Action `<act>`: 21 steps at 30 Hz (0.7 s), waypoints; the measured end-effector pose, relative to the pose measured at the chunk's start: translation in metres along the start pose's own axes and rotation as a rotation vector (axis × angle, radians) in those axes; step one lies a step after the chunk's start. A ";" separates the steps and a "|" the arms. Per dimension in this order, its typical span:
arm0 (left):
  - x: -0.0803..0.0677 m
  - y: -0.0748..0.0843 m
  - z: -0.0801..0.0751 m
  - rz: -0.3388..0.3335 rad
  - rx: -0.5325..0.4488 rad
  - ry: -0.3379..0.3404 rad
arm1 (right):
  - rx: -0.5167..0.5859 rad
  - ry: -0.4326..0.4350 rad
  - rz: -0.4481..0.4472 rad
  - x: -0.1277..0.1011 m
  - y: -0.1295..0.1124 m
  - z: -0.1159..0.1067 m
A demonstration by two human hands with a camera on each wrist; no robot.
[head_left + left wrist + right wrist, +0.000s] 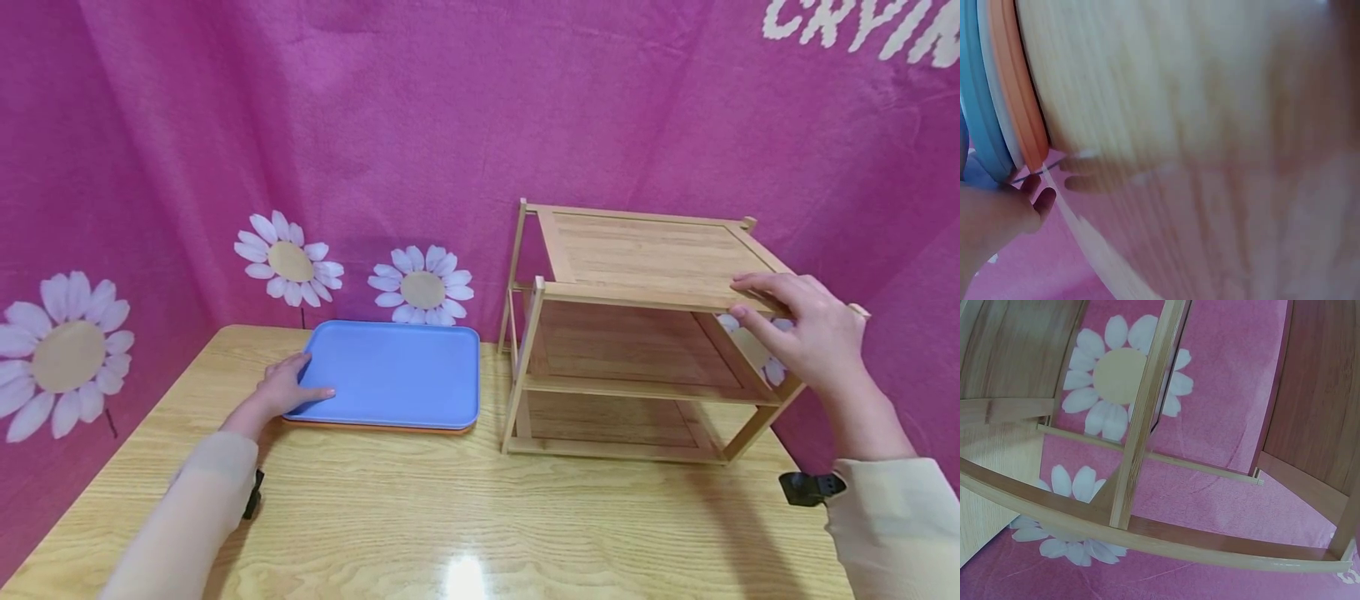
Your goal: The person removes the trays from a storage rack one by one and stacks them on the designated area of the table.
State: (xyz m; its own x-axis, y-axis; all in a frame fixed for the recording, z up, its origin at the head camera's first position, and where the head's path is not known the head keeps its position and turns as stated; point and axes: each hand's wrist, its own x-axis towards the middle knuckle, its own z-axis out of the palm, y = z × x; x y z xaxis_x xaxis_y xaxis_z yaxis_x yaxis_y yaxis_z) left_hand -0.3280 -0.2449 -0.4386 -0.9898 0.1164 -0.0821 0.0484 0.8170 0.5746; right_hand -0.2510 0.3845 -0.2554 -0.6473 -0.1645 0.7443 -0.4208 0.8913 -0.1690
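A blue tray lies on top of a stack at the left of the table. Beneath it, the left wrist view shows the edges of a pale tray and an orange tray. My left hand grips the stack's left edge, its thumb over the blue rim and its fingers at the side. On the right stands a three-tier wooden shelf rack. My right hand holds the front right of its top board, fingers above and thumb at the front edge. The right wrist view hides this hand.
The wooden table reaches from the trays to the rack. Close behind both hangs a pink curtain with white daisies and lettering. The rack's right side frame rises close to the right wrist camera.
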 end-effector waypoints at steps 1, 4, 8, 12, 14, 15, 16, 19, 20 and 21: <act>0.000 0.000 0.000 -0.002 -0.005 0.006 | 0.000 0.001 -0.001 0.000 0.000 0.001; -0.001 0.001 0.001 0.004 -0.006 0.033 | -0.004 0.005 -0.003 0.001 0.002 0.003; -0.003 0.011 -0.003 0.025 0.010 0.080 | -0.002 0.007 -0.014 0.002 0.001 0.003; -0.009 0.029 -0.011 0.052 0.004 0.125 | -0.007 0.003 -0.083 0.004 0.002 0.002; -0.012 0.037 -0.014 0.059 -0.013 0.144 | -0.019 -0.011 -0.114 0.004 0.001 0.001; -0.014 0.042 -0.016 0.070 -0.021 0.160 | -0.025 -0.018 -0.125 0.004 0.001 -0.001; -0.017 0.046 -0.019 0.079 -0.029 0.174 | -0.032 -0.028 -0.127 0.003 -0.001 -0.002; -0.029 0.062 -0.026 0.110 -0.048 0.201 | -0.055 -0.032 -0.089 -0.001 -0.010 -0.007; -0.033 0.068 -0.029 0.120 -0.049 0.209 | -0.058 -0.026 -0.074 -0.002 -0.014 -0.009; -0.038 0.074 -0.031 0.126 -0.054 0.213 | -0.058 -0.013 -0.060 -0.003 -0.019 -0.010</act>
State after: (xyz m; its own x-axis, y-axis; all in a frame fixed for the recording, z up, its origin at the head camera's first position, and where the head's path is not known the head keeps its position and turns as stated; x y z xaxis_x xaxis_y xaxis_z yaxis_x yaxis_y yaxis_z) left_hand -0.2909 -0.2068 -0.3675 -0.9825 0.0888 0.1635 0.1717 0.7715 0.6126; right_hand -0.2343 0.3727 -0.2481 -0.6304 -0.2241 0.7432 -0.4220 0.9025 -0.0859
